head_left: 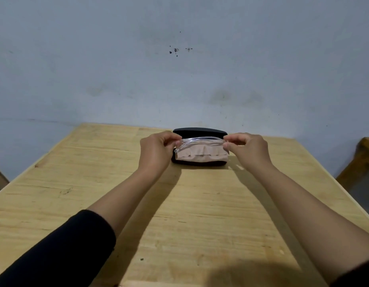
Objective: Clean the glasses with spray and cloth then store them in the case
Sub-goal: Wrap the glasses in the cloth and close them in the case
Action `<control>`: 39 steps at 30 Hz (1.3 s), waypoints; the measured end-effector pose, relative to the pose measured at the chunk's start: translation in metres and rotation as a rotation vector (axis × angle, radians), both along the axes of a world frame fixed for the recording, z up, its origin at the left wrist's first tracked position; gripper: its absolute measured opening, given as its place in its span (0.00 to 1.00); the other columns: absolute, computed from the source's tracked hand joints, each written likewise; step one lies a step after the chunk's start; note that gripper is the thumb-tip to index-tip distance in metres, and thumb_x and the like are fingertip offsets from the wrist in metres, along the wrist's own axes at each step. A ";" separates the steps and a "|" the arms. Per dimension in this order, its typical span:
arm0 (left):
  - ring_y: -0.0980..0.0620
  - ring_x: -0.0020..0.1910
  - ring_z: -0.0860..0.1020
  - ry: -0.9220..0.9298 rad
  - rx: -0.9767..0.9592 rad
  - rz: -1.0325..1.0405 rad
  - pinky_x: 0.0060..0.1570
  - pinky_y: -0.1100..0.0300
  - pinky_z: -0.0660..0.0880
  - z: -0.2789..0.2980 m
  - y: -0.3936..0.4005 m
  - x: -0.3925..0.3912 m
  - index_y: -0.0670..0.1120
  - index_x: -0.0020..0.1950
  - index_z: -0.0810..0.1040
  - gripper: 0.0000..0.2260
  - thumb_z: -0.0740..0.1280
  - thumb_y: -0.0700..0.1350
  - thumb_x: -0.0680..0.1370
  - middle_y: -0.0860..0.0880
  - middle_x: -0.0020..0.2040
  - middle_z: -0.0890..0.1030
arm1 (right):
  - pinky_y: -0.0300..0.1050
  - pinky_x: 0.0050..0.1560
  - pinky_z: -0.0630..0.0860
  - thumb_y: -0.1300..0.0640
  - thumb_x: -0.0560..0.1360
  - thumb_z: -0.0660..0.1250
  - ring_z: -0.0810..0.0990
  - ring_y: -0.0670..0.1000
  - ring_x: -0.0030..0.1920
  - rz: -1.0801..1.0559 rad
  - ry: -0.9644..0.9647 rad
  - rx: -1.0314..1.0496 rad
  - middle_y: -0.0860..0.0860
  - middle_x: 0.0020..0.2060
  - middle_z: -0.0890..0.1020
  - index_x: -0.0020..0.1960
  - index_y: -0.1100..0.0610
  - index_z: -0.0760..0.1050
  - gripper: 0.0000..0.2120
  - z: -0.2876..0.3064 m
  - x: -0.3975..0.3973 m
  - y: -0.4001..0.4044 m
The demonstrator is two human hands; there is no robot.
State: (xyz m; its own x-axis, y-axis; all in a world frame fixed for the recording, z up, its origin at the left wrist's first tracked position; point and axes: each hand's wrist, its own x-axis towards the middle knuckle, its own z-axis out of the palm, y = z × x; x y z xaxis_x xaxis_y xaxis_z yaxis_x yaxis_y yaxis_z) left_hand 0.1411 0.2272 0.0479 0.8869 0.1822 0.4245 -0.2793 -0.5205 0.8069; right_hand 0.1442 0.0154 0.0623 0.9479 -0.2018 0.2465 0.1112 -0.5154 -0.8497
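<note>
Looks like we're near the end: both hands are lowering the clear-framed folded glasses (198,140) into the open black hard-shell case (200,132) at the far middle of the pale wooden tabletop (96,183). A folded beige cleaning cloth (202,155) already lies inside the case, just under the glasses. Left hand (156,150) and right hand (246,149) each have their grip pinched on one end of the frame. No spray bottle in sight. What's left, I reckon: set them down, close the lid.

Light wooden surface (80,183) fills the lower frame, grain and knots showing, a tiny dark speck (141,259) down at six o'clock. Behind it, a pale grey-blue wall (96,59) with dark marks (176,51) at twelve o'clock. Wooden furniture (359,162) peeks in at three o'clock.
</note>
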 end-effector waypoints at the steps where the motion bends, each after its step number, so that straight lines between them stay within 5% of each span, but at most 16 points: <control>1: 0.62 0.38 0.78 0.009 -0.012 0.010 0.41 0.82 0.67 -0.002 -0.001 0.006 0.44 0.46 0.84 0.05 0.70 0.38 0.73 0.53 0.40 0.82 | 0.18 0.35 0.67 0.61 0.70 0.72 0.79 0.46 0.44 -0.017 0.004 0.010 0.50 0.43 0.84 0.49 0.54 0.83 0.09 -0.002 0.006 0.002; 9: 0.58 0.40 0.79 0.112 0.003 -0.001 0.42 0.83 0.67 -0.024 -0.004 0.036 0.44 0.46 0.84 0.06 0.69 0.37 0.74 0.52 0.39 0.82 | 0.16 0.34 0.66 0.62 0.71 0.71 0.76 0.42 0.41 -0.062 0.079 0.006 0.48 0.44 0.81 0.52 0.58 0.82 0.10 -0.024 0.028 0.005; 15: 0.58 0.40 0.77 0.141 0.092 -0.001 0.41 0.84 0.65 -0.036 -0.004 0.041 0.45 0.46 0.84 0.05 0.68 0.38 0.74 0.50 0.40 0.83 | 0.34 0.50 0.69 0.62 0.72 0.71 0.77 0.45 0.45 -0.019 0.118 -0.091 0.52 0.49 0.83 0.52 0.58 0.82 0.09 -0.031 0.029 0.005; 21: 0.56 0.45 0.78 0.136 0.120 0.032 0.46 0.75 0.66 -0.036 -0.003 0.035 0.46 0.49 0.83 0.06 0.68 0.43 0.75 0.50 0.46 0.84 | 0.37 0.50 0.69 0.58 0.70 0.72 0.76 0.46 0.45 0.016 0.120 -0.164 0.50 0.49 0.82 0.55 0.56 0.81 0.13 -0.033 0.027 0.003; 25: 0.57 0.52 0.76 0.228 0.078 0.058 0.55 0.64 0.69 -0.036 0.007 0.022 0.49 0.61 0.76 0.22 0.73 0.54 0.69 0.51 0.56 0.81 | 0.38 0.43 0.73 0.49 0.71 0.71 0.81 0.47 0.43 -0.152 0.061 0.117 0.47 0.42 0.84 0.49 0.53 0.82 0.10 -0.031 0.026 -0.004; 29: 0.52 0.60 0.76 0.351 0.091 -0.020 0.61 0.61 0.68 -0.040 0.014 0.015 0.49 0.68 0.67 0.39 0.79 0.52 0.61 0.49 0.60 0.79 | 0.40 0.48 0.76 0.43 0.74 0.65 0.80 0.48 0.43 -0.131 0.181 0.271 0.47 0.41 0.81 0.56 0.57 0.80 0.20 -0.019 0.046 -0.011; 34: 0.54 0.60 0.75 0.329 0.095 0.013 0.63 0.59 0.67 -0.044 0.012 0.017 0.48 0.65 0.71 0.32 0.78 0.50 0.64 0.54 0.54 0.83 | 0.52 0.60 0.77 0.42 0.71 0.68 0.77 0.54 0.39 0.063 0.353 0.287 0.59 0.41 0.83 0.46 0.64 0.81 0.23 -0.011 0.063 -0.010; 37: 0.60 0.52 0.76 0.326 0.091 0.003 0.53 0.74 0.67 -0.043 0.011 0.015 0.48 0.59 0.78 0.23 0.78 0.48 0.65 0.52 0.52 0.84 | 0.48 0.58 0.78 0.44 0.70 0.70 0.82 0.54 0.43 0.117 0.353 0.264 0.61 0.47 0.84 0.42 0.58 0.82 0.16 -0.010 0.064 -0.011; 39: 0.62 0.47 0.76 0.323 0.072 -0.006 0.49 0.73 0.66 -0.042 0.011 0.015 0.49 0.56 0.80 0.20 0.78 0.47 0.65 0.51 0.51 0.84 | 0.46 0.57 0.78 0.46 0.71 0.70 0.82 0.53 0.44 0.149 0.322 0.252 0.59 0.47 0.84 0.42 0.57 0.82 0.13 -0.012 0.061 -0.013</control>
State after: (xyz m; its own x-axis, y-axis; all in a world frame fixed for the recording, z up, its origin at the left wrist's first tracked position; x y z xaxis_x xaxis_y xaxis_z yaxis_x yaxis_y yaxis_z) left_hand 0.1566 0.2383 0.0054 0.9787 0.1562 0.1332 -0.0186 -0.5787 0.8153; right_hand 0.2056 0.0028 0.0504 0.9917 -0.0730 -0.1056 -0.1223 -0.2856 -0.9505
